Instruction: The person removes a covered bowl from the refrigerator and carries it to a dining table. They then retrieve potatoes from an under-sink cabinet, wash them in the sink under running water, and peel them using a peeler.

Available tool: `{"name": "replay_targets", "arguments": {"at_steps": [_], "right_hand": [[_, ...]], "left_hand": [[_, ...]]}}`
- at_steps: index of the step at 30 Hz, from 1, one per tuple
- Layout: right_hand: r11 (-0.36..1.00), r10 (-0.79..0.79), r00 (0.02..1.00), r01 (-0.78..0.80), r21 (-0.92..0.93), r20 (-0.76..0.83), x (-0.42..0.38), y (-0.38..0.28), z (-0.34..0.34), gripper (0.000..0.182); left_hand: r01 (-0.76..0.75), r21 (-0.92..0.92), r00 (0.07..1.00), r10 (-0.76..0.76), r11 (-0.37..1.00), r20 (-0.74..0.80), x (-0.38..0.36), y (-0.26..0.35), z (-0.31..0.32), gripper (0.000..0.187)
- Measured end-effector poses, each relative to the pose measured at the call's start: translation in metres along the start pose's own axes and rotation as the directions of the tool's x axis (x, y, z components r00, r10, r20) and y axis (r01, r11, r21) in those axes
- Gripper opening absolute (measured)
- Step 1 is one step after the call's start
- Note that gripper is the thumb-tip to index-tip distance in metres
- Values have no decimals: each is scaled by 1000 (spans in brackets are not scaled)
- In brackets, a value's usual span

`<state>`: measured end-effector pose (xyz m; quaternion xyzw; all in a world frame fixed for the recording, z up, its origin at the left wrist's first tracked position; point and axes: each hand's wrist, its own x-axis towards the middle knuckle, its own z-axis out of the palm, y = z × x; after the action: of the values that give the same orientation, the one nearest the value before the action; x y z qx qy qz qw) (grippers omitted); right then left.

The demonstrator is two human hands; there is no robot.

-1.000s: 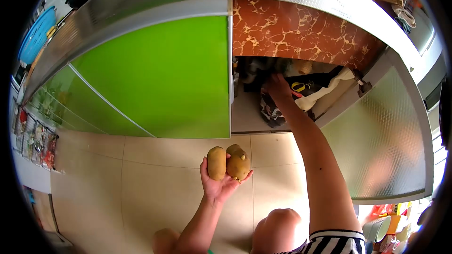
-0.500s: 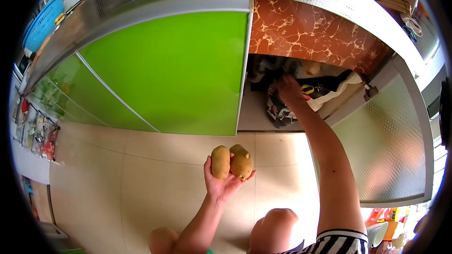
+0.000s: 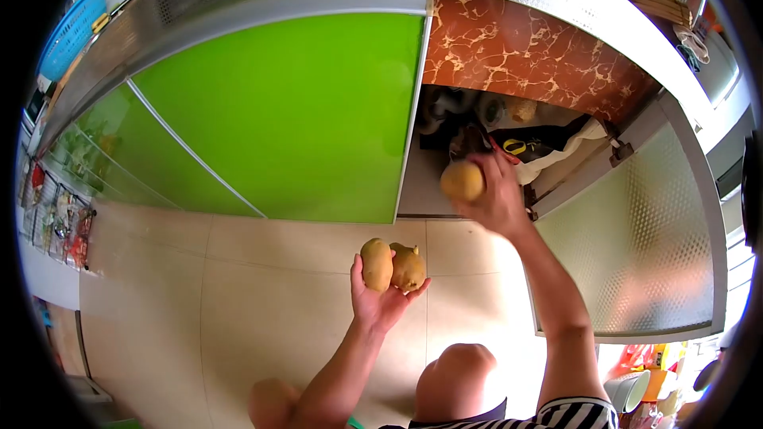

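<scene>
Two potatoes rest side by side in my left hand (image 3: 380, 304), above the tiled floor. The left potato (image 3: 377, 264) is smooth and oval; the right potato (image 3: 408, 268) is knobbly, with small sprouts. My right hand (image 3: 501, 197), slightly blurred, grips another round potato (image 3: 462, 181) in front of the open cupboard. Behind that hand, a bag (image 3: 548, 141) with dark and pale parts and a yellow mark lies inside the cupboard, partly hidden by my fingers.
A frosted cupboard door (image 3: 636, 246) stands swung out at the right. The green cabinet door (image 3: 294, 119) is closed at the left. A blue basket (image 3: 75, 32) sits on the counter, and a wire rack (image 3: 60, 222) with packets is at the far left.
My right hand has come out of the bag in the cupboard, toward me, with a potato in it. My left hand still holds its two potatoes, nearly in place.
</scene>
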<state>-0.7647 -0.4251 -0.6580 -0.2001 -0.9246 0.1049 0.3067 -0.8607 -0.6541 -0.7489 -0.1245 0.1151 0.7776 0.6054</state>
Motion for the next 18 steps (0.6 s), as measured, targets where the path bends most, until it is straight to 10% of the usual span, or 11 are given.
{"name": "replay_targets", "arguments": {"at_steps": [4,5,18], "right_hand": [[877,-49,984,-40,480,171,-47,-58,-3,69],[875,-69,978,-35,482,196,-55,-70,3,70],[910,-68,895,-126,396,441,-87,-89,21,83]], "left_hand": [[50,-3,997,-50,999,-60,9,0,-12,62],[122,-82,969,-101,989,226,16,0,-27,56],[-108,-128,993,114,986,36,18,-20,-12,56]]}}
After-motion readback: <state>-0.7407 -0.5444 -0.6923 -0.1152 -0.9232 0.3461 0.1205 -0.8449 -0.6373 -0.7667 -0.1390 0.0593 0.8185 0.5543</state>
